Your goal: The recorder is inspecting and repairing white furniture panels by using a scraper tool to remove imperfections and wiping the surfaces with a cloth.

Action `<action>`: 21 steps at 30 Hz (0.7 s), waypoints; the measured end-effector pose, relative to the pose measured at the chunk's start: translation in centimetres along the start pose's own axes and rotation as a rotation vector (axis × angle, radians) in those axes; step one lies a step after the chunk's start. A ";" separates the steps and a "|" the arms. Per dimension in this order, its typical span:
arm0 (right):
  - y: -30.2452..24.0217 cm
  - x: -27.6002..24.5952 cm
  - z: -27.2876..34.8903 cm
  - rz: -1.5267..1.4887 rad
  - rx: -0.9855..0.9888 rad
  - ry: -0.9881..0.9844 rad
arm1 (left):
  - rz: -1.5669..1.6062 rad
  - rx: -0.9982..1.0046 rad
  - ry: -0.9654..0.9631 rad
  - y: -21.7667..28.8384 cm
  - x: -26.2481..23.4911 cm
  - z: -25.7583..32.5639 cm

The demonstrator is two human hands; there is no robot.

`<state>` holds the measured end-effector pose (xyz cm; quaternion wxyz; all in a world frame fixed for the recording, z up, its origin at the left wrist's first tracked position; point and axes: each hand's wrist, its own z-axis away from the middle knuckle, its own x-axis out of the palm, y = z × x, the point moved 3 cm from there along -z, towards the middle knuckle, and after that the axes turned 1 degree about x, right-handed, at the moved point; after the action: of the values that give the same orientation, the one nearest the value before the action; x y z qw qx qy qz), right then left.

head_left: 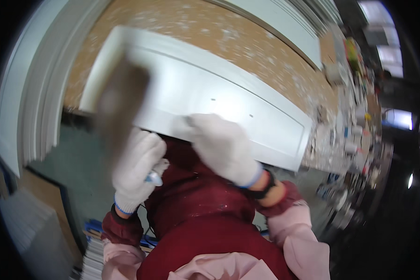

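A white door-like panel with a recessed border and two small dark marks lies slantwise across the workbench. My left hand, in a white knitted glove, is closed beside the panel's near edge. A long brown-grey thing, smeared by motion, rises from it over the panel's left end; its kind cannot be made out. A small pale-blue piece pokes out under those fingers. My right hand, gloved too, has its fingers curled together at the panel's near edge. What they hold, if anything, is hidden by blur.
White flakes are scattered over the brown workbench top. Long white boards stand at the left, and more panels lie beyond the bench. Several bottles and containers crowd the right side. Stacked sheets sit at lower left.
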<state>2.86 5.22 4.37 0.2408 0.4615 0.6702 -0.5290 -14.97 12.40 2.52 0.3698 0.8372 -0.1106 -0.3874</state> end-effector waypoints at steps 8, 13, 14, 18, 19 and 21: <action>2.0 -1.2 5.2 0.381 0.263 -0.075 | -0.254 0.045 -0.178 1.5 3.8 -3.2; 9.2 -9.6 16.2 0.578 0.583 0.066 | -0.255 0.048 -0.289 2.2 8.2 -3.3; 10.4 -11.2 18.3 0.605 0.613 0.115 | -0.277 0.066 -0.296 2.3 8.9 -3.4; 13.9 -17.1 25.7 0.455 1.092 0.324 | -0.281 0.132 -0.312 3.0 10.5 -4.2; 14.2 -17.7 26.5 0.327 1.244 0.378 | -0.281 0.146 -0.317 3.0 10.8 -4.3; 13.6 -18.0 26.3 0.304 1.192 0.428 | -0.256 0.216 -0.256 3.1 11.2 -4.1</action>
<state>18.64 -25.64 3.81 -0.1233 0.7007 0.2223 -0.6667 -4.10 7.12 0.05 0.2086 0.8230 -0.0903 -0.5205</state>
